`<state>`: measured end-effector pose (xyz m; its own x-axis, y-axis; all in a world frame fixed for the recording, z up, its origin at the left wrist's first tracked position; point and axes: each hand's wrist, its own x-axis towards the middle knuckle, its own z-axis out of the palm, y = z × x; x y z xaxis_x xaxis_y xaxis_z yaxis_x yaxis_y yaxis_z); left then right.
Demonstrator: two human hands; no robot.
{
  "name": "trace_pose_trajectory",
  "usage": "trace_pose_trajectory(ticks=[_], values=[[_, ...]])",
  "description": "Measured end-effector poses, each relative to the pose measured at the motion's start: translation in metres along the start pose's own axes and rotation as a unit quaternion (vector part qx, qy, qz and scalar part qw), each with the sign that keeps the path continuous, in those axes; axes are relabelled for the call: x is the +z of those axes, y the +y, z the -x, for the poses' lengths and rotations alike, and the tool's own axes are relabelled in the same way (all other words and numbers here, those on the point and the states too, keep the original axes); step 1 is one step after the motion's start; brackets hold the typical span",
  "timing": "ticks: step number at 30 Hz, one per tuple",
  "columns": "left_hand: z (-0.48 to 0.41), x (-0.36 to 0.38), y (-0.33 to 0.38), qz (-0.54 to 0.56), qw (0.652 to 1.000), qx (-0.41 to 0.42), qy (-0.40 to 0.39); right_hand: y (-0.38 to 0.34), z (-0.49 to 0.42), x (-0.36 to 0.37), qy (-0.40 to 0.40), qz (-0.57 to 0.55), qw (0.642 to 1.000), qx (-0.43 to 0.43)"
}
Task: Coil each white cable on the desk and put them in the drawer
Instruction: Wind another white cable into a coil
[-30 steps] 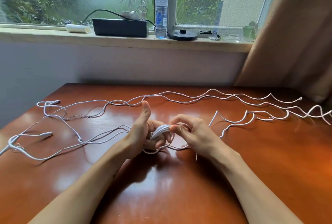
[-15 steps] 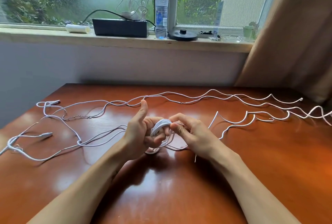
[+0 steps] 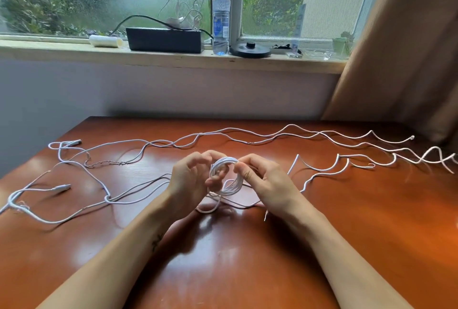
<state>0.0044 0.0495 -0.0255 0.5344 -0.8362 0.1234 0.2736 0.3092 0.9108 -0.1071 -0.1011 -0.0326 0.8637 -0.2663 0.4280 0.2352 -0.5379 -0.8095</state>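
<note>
A small coil of white cable stands upright between my two hands over the middle of the brown desk. My right hand pinches the coil's right side at the top. My left hand has its fingers curled through the coil's loop. Loose white cables sprawl over the desk's left half. More wavy white cables stretch across the back and right. No drawer is in view.
On the windowsill stand a black box, a water bottle, a white roll and a black round disc. A brown curtain hangs at the right.
The coil has turned upright and its loop is now spread open. My left thumb has dropped from pointing up, and both hands have shifted slightly up the desk.
</note>
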Motion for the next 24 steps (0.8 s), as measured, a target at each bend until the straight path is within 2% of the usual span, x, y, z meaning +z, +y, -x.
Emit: trace_pose_trajectory(ticks=[3, 14, 19, 24], values=[[0.001, 0.000, -0.003, -0.035, 0.999, 0.013, -0.008, -0.002, 0.001, -0.001, 0.011, -0.005, 1.000, -0.003], [-0.004, -0.006, -0.016, -0.153, 0.985, 0.043, 0.064, -0.011, 0.000, -0.001, 0.031, -0.055, 0.998, 0.021], [-0.004, -0.003, -0.018, -0.262, 0.953, 0.088, 0.126, -0.012, 0.000, -0.001, 0.056, -0.072, 0.995, 0.032], [-0.001, 0.003, -0.016, -0.240, 0.959, 0.087, 0.119, -0.010, -0.001, -0.003, 0.079, -0.140, 0.985, 0.056]])
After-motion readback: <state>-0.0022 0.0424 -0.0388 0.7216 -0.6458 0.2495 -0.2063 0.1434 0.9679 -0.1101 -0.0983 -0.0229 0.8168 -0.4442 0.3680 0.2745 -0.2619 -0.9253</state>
